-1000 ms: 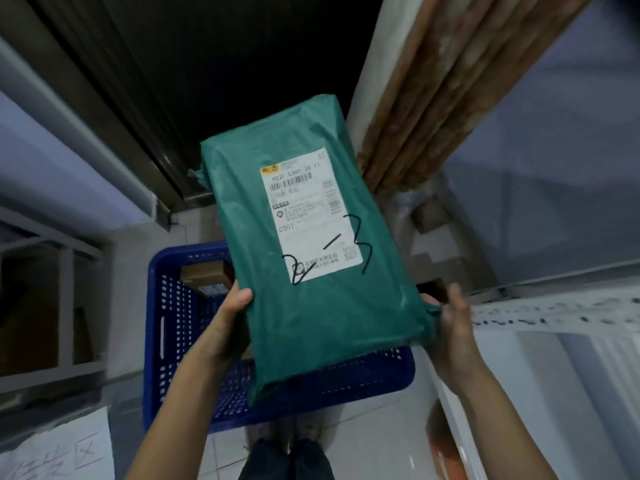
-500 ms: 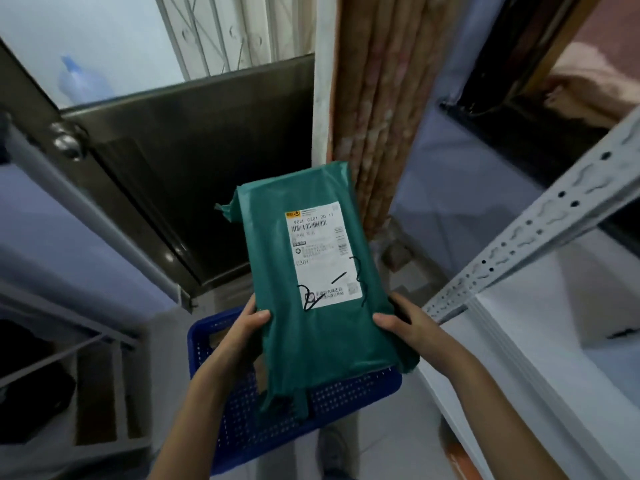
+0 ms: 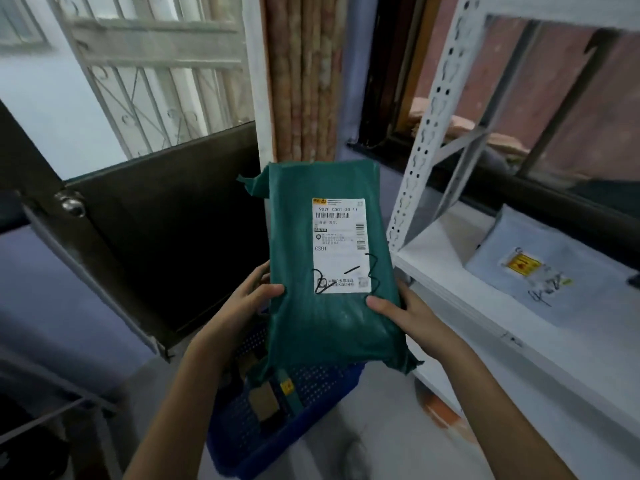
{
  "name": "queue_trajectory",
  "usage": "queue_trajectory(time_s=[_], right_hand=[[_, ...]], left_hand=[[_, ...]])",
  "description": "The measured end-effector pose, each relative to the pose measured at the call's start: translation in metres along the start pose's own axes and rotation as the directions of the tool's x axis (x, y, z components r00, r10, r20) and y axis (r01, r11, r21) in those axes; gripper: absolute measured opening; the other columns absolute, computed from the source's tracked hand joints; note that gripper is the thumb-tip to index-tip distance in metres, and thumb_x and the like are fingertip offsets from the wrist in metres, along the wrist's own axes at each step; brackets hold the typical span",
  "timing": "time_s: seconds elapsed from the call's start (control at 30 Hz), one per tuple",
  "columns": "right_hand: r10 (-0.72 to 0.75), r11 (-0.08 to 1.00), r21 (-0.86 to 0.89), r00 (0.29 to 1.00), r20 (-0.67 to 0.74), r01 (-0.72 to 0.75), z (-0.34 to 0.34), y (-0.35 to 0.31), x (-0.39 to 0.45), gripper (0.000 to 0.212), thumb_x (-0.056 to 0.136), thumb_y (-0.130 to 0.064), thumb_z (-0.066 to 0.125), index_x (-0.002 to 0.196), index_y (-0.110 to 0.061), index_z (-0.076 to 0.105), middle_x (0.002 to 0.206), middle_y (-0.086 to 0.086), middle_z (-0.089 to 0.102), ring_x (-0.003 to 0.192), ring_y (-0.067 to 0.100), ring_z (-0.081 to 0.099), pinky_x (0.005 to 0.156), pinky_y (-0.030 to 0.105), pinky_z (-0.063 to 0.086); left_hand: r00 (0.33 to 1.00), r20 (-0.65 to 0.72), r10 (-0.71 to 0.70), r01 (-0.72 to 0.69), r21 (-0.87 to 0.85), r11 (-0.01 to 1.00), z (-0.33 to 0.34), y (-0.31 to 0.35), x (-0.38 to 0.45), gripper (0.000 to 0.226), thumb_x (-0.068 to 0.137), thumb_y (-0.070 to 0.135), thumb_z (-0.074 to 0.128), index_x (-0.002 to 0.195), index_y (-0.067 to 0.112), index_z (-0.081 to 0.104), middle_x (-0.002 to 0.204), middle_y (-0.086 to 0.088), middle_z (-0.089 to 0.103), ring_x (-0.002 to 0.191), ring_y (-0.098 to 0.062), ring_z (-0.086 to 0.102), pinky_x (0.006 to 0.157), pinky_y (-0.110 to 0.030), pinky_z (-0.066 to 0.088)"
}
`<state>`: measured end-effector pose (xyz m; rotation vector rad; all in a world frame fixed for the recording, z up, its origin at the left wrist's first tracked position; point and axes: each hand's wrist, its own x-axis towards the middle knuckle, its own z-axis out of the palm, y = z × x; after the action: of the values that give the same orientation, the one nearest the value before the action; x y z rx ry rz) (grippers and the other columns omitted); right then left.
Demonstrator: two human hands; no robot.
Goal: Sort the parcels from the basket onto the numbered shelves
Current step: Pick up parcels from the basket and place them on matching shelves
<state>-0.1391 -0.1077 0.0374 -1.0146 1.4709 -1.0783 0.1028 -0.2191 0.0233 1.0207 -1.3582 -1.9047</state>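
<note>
A green plastic-wrapped parcel (image 3: 325, 323) with a white label and "2-3" handwritten on it is held up in front of me. My left hand (image 3: 249, 299) grips its left edge and my right hand (image 3: 405, 313) grips its right edge, thumbs on top. Below it stands the blue perforated basket (image 3: 311, 410), with a brown box (image 3: 263, 400) partly visible inside. At the right is a white metal shelf (image 3: 450, 282).
A pale blue parcel (image 3: 540, 271) with a yellow sticker lies on the white shelf. Its perforated upright post (image 3: 426, 140) rises just right of the green parcel. A dark metal door with a knob (image 3: 71, 206) and a window grille fill the left.
My view has risen and swung right, bringing the white shelf and its pale parcel into sight. Both hands still hold the green parcel, now lower in view and closer to the shelf.
</note>
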Motion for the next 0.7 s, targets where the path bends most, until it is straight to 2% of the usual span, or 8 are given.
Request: queue_trajectory(time_s=[0.1,0.2,0.3,0.37,0.47,0.53,0.6,0.7], right_hand=[[-0.07,0.997,-0.035,0.994,-0.08,0.068,-0.011,-0.012,-0.038,0.071,0.068,-0.049,0.078,0.129,-0.036,0.045,0.123,-0.014,0.059,0.104,0.001,0.062,0.078,0.016,0.053],[-0.126,0.991,-0.071,0.977,-0.171,0.115,-0.031,-0.027,-0.073,0.071,0.069,-0.043,0.073,0.132,-0.032,0.043,0.125,-0.011,0.058,0.106,0.004,0.061,0.08,0.017,0.053],[-0.171,0.984,-0.093,0.948,-0.268,0.152,-0.051,-0.043,-0.112,0.071,0.073,-0.043,0.075,0.133,-0.032,0.04,0.123,-0.012,0.058,0.107,0.005,0.06,0.083,0.019,0.052],[-0.198,0.979,-0.108,0.918,-0.344,0.171,-0.067,-0.054,-0.141,0.074,0.067,-0.045,0.071,0.133,-0.032,0.039,0.123,-0.012,0.058,0.107,0.006,0.06,0.085,0.022,0.051],[-0.248,0.968,-0.157,0.857,-0.452,0.197,-0.094,-0.072,-0.187,0.077,0.063,-0.046,0.072,0.132,-0.03,0.04,0.123,-0.012,0.058,0.106,0.007,0.061,0.088,0.026,0.052],[-0.286,0.958,-0.176,0.813,-0.508,0.227,-0.112,-0.085,-0.22,0.072,0.063,-0.044,0.072,0.127,-0.033,0.042,0.119,-0.015,0.059,0.103,0.003,0.062,0.083,0.022,0.052],[-0.324,0.946,-0.193,0.766,-0.554,0.261,-0.132,-0.099,-0.255,0.068,0.061,-0.044,0.073,0.122,-0.037,0.044,0.116,-0.018,0.06,0.099,-0.001,0.063,0.081,0.02,0.052],[-0.375,0.927,-0.224,0.708,-0.599,0.301,-0.162,-0.121,-0.308,0.062,0.063,-0.044,0.072,0.117,-0.042,0.042,0.111,-0.022,0.06,0.096,-0.002,0.065,0.079,0.02,0.053]], left_hand=[[0.997,0.07,0.045,-0.048,0.035,0.998,0.027,0.02,-0.017,0.11,0.035,0.05,0.09,0.133,0.025,0.048,0.126,-0.004,0.061,0.112,-0.027,0.061,0.091,-0.043,0.049],[0.98,0.183,0.077,-0.082,0.015,0.997,0.061,0.037,-0.029,0.1,0.047,0.04,0.092,0.136,0.031,0.045,0.131,-0.007,0.058,0.117,-0.033,0.057,0.099,-0.053,0.044],[0.958,0.244,0.152,-0.181,0.104,0.978,0.1,0.053,-0.034,0.092,0.055,0.031,0.084,0.137,0.028,0.042,0.123,0.0,0.062,0.111,-0.022,0.061,0.09,-0.039,0.052],[0.935,0.297,0.195,-0.243,0.136,0.96,0.132,0.068,-0.039,0.075,0.069,0.018,0.08,0.133,0.028,0.043,0.115,0.007,0.064,0.104,-0.014,0.063,0.082,-0.027,0.053],[0.875,0.425,0.234,-0.327,0.16,0.931,0.181,0.091,-0.047,0.052,0.082,0.008,0.065,0.123,0.033,0.046,0.108,0.014,0.065,0.095,-0.004,0.066,0.071,-0.02,0.055],[0.819,0.506,0.269,-0.382,0.133,0.914,0.216,0.107,-0.055,0.062,0.075,0.016,0.075,0.126,0.033,0.045,0.112,0.013,0.064,0.095,-0.002,0.067,0.072,-0.018,0.056],[0.761,0.57,0.31,-0.431,0.087,0.898,0.253,0.124,-0.066,0.08,0.054,0.034,0.083,0.125,0.034,0.047,0.113,0.014,0.066,0.098,-0.003,0.067,0.074,-0.018,0.055],[0.688,0.628,0.362,-0.494,0.04,0.868,0.315,0.153,-0.086,0.09,0.03,0.045,0.089,0.112,0.038,0.052,0.105,0.015,0.068,0.09,0.0,0.068,0.069,-0.014,0.054]])
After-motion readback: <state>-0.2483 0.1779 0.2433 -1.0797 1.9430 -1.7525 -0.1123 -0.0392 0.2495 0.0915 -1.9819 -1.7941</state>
